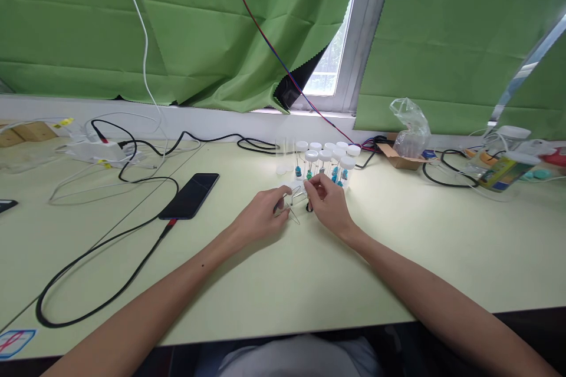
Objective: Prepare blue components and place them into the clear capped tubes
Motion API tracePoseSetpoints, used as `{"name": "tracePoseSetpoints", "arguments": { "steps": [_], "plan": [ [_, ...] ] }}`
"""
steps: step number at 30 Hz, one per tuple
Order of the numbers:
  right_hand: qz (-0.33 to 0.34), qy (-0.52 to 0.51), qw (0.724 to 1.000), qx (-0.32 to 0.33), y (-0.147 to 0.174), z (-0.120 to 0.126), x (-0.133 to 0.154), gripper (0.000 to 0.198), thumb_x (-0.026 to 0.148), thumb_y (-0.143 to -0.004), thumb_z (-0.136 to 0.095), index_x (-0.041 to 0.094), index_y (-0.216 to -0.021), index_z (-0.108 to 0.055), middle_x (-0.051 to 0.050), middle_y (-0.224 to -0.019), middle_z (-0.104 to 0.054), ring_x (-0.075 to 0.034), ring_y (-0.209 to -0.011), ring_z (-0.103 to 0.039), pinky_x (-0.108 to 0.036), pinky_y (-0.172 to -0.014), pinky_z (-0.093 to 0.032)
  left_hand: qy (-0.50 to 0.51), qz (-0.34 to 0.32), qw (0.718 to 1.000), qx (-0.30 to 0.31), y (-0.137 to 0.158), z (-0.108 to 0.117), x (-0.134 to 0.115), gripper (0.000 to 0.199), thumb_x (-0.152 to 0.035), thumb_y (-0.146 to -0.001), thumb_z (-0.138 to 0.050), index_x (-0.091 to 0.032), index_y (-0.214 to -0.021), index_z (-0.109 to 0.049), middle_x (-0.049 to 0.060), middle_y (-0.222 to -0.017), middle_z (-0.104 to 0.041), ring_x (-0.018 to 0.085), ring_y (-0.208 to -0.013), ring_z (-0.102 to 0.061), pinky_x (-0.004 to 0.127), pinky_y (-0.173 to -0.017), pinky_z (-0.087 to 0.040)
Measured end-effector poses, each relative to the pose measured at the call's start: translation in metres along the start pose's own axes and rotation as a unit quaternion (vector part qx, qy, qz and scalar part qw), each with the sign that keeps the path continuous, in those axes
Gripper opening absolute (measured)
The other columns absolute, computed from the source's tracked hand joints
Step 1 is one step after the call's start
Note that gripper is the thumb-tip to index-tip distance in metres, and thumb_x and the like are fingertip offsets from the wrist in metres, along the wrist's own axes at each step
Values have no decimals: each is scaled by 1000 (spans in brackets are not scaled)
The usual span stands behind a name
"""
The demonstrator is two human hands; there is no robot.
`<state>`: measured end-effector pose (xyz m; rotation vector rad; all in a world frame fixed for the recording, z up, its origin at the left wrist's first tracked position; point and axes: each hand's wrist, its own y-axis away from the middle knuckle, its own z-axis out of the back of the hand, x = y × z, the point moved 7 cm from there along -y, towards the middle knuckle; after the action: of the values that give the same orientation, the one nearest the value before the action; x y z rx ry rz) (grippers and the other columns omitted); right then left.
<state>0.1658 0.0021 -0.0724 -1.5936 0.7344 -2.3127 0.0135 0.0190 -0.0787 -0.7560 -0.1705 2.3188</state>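
My left hand [264,212] rests near the middle of the table, thumb and fingers curled. Thin bent wires [293,215] stick out at its fingertips. Beside it, my right hand [328,203] is closed in a pinch; what lies between those fingertips is too small to make out. A small clear tube [297,186] shows between the two hands, partly covered. Just under my right fingers is a small dark round object [309,208]. Close behind stand several clear vials with white caps [325,155], holding blue, green and grey parts with wire legs.
Uncapped clear tubes [285,158] stand left of the vials. A black phone [190,195] with a plugged-in cable [110,235] lies at left. A white power strip [95,151] is behind it. At right are a cardboard box [401,158] with a plastic bag and a yellow-labelled container [508,171].
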Motion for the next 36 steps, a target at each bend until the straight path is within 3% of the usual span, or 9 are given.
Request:
{"name": "tracePoseSetpoints", "arguments": {
  "steps": [8, 14, 21, 27, 32, 36],
  "plan": [
    [18, 7, 1000, 18, 1, -2, 3, 24, 40, -93, -52, 20, -81, -58, 1, -69, -57, -11, -54, -51, -24, -53, -42, 9, 1, 1000, -4, 0, 1, -1, 29, -29, -85, -50, -21, -112, -56, 0, -78, -59, 12, -56, -46, 27, -55, -36],
    [19, 25, 999, 14, 1, -1, 5, 27, 40, -94, -49, 20, -81, -60, 2, -60, -53, -12, -53, -50, -25, -53, -41, 12, 1, 1000, -7, 0, 0, -1, 30, -28, -84, -51, -21, -112, -57, 0, -78, -60, 13, -57, -47, 27, -56, -36],
    [24, 45, 999, -2, 0, 1, 4, 25, 39, -96, -46, 20, -83, -58, 0, -68, -57, -13, -56, -51, -25, -55, -42, 22, 20, 999, -43, -2, 7, -1, 27, -30, -84, -53, -22, -109, -57, -1, -75, -60, 12, -59, -49, 25, -57, -38],
    [62, 150, 987, -14, -2, 2, -1, 16, 29, -95, -46, 20, -88, -58, -3, -81, -63, -15, -64, -55, -27, -61, -42, 74, 47, 989, -120, -2, 21, 2, 25, -34, -84, -56, -22, -106, -55, -3, -72, -61, 13, -63, -53, 25, -60, -40],
    [58, 273, 959, 42, 1, -5, -8, 16, 21, -93, -48, 18, -100, -61, -9, -97, -62, -18, -74, -57, -30, -66, -43, 124, 74, 975, -166, -2, 25, 9, 27, -38, -85, -58, -22, -106, -53, -2, -73, -62, 13, -65, -56, 26, -60, -40],
    [42, 340, 935, 91, 4, -11, -14, 18, 23, -94, -50, 18, -105, -61, -11, -101, -60, -21, -82, -59, -30, -65, -41, 150, 81, 973, -156, -2, 20, 13, 26, -39, -84, -58, -22, -102, -51, -1, -73, -62, 14, -65, -58, 26, -59, -41]
  ]
}}
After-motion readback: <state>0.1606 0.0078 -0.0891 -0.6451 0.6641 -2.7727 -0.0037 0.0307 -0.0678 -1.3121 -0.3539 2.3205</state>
